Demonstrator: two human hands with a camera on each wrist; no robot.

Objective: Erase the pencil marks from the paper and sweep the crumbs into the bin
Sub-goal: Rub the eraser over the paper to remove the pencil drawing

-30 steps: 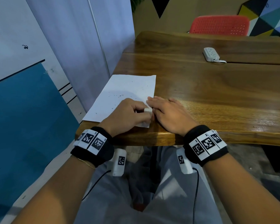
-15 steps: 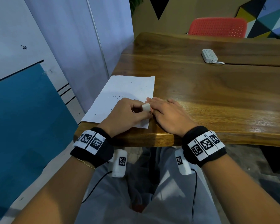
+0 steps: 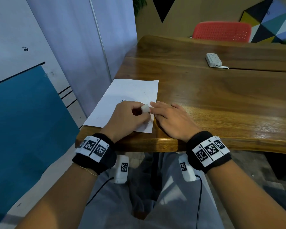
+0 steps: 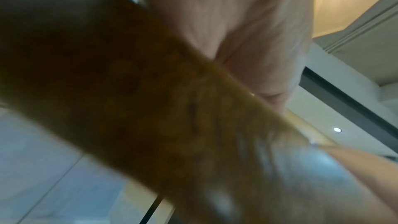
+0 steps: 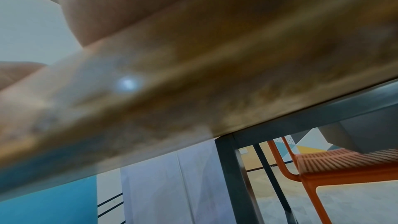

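A white sheet of paper [image 3: 130, 95] with faint pencil marks and dark specks lies at the near left corner of the wooden table [image 3: 221, 100]. My left hand [image 3: 130, 115] pinches a small white eraser [image 3: 145, 108] over the sheet's near right part. My right hand [image 3: 170, 118] lies flat, fingers straight, pressing the paper's right edge beside the eraser. Both wrist views show only a blurred table edge [image 4: 172, 117] and the heel of each hand. No bin is in view.
A white power strip [image 3: 214, 60] lies far right on the table. A red chair [image 3: 221, 31] stands behind the table, its seat [image 5: 344, 168] seen under the tabletop beside a dark table leg [image 5: 234, 176]. A wall [image 3: 64, 55] runs close along the table's left side.
My left hand has moved the eraser a little farther up the sheet, and more of the eraser shows between its fingers. The right hand has stayed in place on the paper's edge.
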